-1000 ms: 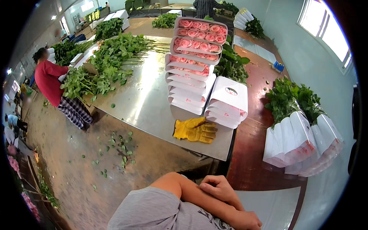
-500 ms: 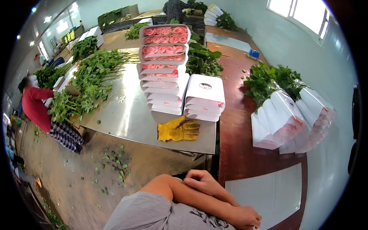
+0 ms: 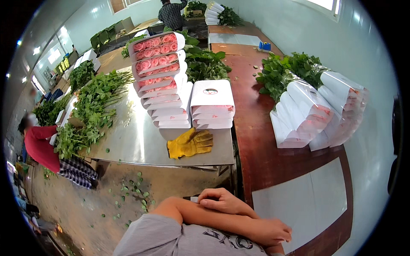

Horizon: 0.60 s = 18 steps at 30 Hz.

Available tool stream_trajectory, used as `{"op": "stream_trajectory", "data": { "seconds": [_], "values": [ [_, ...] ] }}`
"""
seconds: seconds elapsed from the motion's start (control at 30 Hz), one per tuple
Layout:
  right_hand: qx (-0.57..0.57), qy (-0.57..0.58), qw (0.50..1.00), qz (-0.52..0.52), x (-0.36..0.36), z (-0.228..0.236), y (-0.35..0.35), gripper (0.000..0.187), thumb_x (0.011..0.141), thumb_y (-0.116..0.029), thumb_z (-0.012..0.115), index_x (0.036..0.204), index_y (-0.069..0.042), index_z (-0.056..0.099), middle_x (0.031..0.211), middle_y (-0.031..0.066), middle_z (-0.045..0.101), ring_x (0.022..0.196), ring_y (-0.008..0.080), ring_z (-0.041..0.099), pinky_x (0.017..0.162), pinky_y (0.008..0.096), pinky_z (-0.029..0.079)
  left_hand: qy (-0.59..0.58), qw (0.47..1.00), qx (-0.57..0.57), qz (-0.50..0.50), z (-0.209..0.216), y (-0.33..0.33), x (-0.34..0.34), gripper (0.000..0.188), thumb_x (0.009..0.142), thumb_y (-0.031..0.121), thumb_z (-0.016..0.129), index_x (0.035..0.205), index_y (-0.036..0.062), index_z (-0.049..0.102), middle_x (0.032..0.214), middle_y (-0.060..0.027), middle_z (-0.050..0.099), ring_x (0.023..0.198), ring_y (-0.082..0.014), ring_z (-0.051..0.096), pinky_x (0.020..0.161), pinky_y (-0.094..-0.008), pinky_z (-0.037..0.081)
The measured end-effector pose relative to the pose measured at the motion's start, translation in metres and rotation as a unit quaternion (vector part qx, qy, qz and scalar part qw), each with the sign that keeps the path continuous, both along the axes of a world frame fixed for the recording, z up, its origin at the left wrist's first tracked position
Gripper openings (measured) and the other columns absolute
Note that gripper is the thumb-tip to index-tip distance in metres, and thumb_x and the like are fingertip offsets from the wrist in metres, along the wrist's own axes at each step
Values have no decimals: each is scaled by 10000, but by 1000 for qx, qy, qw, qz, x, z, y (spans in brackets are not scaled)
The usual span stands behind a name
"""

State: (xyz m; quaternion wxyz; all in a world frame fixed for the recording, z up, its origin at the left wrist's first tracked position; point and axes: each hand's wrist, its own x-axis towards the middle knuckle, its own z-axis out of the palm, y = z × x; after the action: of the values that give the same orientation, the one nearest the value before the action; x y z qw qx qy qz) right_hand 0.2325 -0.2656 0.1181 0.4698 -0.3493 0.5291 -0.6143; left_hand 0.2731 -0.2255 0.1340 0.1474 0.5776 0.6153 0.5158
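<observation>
We judge this moment to be a pause: the arms are crossed, and we see nothing being handled. In the lower middle of the frame, the right hand (image 3: 222, 201) rests on the left arm (image 3: 209, 218), its fingers loosely curled and close together, with nothing visible in them. At lower right, the left hand (image 3: 273, 232) has its fingers bent; we cannot tell whether they press the other arm. Beyond it lies a white sheet (image 3: 305, 205). The yellow glove (image 3: 190, 144) lies near the centre, on the metal table (image 3: 124, 147), just below the stacked pink roses (image 3: 151, 53), and neither hand touches it. In our judgement, any next move calls first for uncrossing the arms and loosening the fingers.
</observation>
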Motion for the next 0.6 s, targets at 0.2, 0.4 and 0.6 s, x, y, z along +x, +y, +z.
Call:
{"op": "stream_trajectory", "data": {
  "seconds": [0.2, 0.4, 0.6],
  "values": [
    [76, -120, 976, -163, -53, -60, 10, 187, 913, -218, 611, 938, -38, 656, 813, -6, 633, 680, 56, 510, 611, 223, 428, 90, 959, 52, 262, -19, -99, -34, 310, 758, -27, 620, 1058, 51, 633, 1015, -106, 655, 919, -247, 633, 764, -349, 509],
    [-9, -265, 887, -378, -130, -89, -24, 157, 933, -179, 583, 975, -34, 626, 840, 49, 639, 643, 99, 557, 568, 245, 467, 73, 719, -118, 681, -76, -245, -64, 270, 788, 56, 640, 1057, 56, 629, 1082, -143, 638, 993, -324, 610, 856, -402, 494],
    [39, -266, 891, -365, -199, -105, -80, 168, 937, -191, 588, 1040, -57, 586, 929, 60, 646, 683, 125, 576, 583, 260, 484, 148, 628, -316, 695, -157, -328, -91, 363, 805, 202, 639, 1133, 57, 583, 1297, -145, 514, 1185, -348, 480, 977, -468, 391]
  ]
}}
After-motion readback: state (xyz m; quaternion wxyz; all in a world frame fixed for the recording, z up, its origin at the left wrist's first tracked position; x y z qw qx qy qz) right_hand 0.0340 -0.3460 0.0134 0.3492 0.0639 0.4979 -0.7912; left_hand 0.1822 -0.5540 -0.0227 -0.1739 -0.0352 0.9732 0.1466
